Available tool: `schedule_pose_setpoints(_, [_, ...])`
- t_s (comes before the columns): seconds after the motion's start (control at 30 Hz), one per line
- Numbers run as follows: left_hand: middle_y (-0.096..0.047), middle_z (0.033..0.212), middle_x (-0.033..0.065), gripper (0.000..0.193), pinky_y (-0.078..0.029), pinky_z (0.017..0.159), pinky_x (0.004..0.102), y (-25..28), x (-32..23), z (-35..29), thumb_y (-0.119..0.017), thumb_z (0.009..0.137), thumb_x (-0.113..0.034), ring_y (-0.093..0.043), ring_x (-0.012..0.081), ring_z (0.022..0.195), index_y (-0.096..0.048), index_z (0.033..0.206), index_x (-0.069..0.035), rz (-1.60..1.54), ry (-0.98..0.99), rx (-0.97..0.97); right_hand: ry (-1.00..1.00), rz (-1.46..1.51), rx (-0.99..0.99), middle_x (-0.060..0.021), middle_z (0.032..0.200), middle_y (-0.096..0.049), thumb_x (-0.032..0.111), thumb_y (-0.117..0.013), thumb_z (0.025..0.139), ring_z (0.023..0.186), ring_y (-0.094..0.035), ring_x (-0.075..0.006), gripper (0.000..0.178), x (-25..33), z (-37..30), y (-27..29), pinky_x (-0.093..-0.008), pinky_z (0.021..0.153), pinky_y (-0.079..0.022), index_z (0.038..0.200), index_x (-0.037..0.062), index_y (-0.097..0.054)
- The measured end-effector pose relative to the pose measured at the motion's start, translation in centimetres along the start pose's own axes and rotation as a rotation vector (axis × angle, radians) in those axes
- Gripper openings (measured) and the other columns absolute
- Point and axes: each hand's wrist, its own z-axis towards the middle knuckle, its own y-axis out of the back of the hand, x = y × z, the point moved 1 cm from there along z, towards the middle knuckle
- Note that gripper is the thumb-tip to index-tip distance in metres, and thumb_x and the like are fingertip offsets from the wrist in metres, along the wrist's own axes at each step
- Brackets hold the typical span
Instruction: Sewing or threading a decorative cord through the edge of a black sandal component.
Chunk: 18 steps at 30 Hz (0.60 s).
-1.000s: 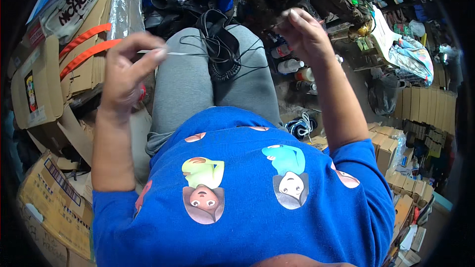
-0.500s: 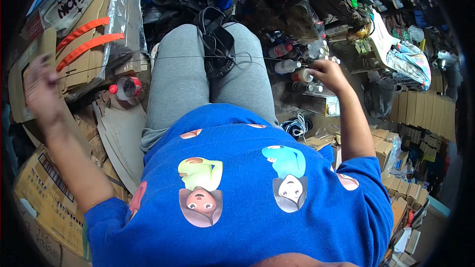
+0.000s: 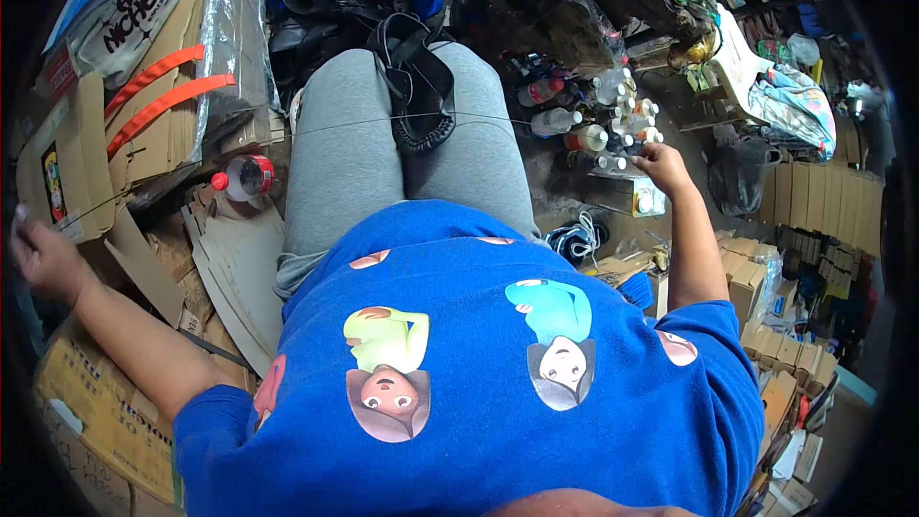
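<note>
A black strappy sandal (image 3: 424, 77) is clamped between my knees, with ridged stitching along its near, rounded end. A thin dark thread (image 3: 490, 116) crosses that end and stretches out to both sides over my grey trousers. At the far left, my left hand (image 3: 48, 257) is closed on the thread, which slants up from it past a cardboard box. My right hand (image 3: 662, 168) is out to the right by the bottles, fingertips pinched together. The thread runs toward that hand, though its last stretch is hard to see against the bottles.
Two orange strips (image 3: 170, 96) lie on cardboard to the left, above a red-capped bottle (image 3: 247, 178). Several plastic bottles (image 3: 586, 139) stand right of my knees. A white chair (image 3: 737, 62) is farther right. Stacked cardboard pieces (image 3: 828, 201) line the right side.
Both hands have drawn nearer to me, and my left hand has also gone farther out. Loose thread loops at the sandal have been pulled straight.
</note>
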Motion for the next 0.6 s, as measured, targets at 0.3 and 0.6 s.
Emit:
schedule_pose_setpoints(0.3, [-0.063, 0.104, 0.0101, 0.025, -0.047, 0.087, 0.034, -7.4, -27.1, -9.8, -0.068, 0.078, -0.008, -0.06, 0.0248, 0.098, -0.066, 0.103, -0.006, -1.188, -0.054, 1.117, 0.584, 0.682, 0.225, -0.0035, 0.095, -0.061, 0.002, -0.065, 0.08, 0.086, -0.059, -0.0115, 0.025, 21.9, -0.1, 3.8, -0.0268, 0.076, -0.048, 0.104, 0.0074, -0.07])
schedule_pose_setpoints(0.6, [-0.062, 0.098, 0.0107, 0.023, -0.047, 0.083, 0.0344, -12.5, -31.6, -12.1, -0.071, 0.076, -0.019, -0.06, 0.0266, 0.093, -0.068, 0.095, -0.007, -1.216, -0.134, 1.554, 0.796, 0.624, 0.132, -0.0009, 0.085, -0.058, 0.002, -0.07, 0.076, 0.084, -0.058, -0.0117, 0.013, 25.2, 3.1, 2.0, -0.0264, 0.077, -0.047, 0.089, 0.0054, -0.071])
